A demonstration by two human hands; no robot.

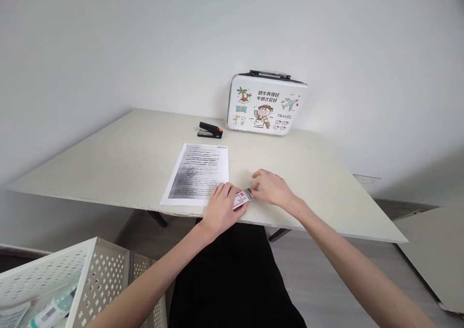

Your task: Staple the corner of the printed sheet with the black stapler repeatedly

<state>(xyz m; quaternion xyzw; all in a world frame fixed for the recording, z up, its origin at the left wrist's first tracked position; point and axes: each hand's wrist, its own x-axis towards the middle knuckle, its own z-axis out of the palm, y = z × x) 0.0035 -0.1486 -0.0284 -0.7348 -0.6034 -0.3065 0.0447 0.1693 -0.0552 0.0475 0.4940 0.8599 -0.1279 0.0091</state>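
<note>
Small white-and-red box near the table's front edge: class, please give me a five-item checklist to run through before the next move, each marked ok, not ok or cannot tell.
1. Small white-and-red box steadied: ok, the left hand holds it.
2. Right hand gripping the box's grey end: cannot tell; fingertips are there, but the grip is unclear.
3. Printed sheet fully uncovered: not ok, the left hand hides its lower right corner.
4. Black stapler resting on the table: ok, beyond the sheet.
5. Stapler loaded: cannot tell, too small to see.
</note>
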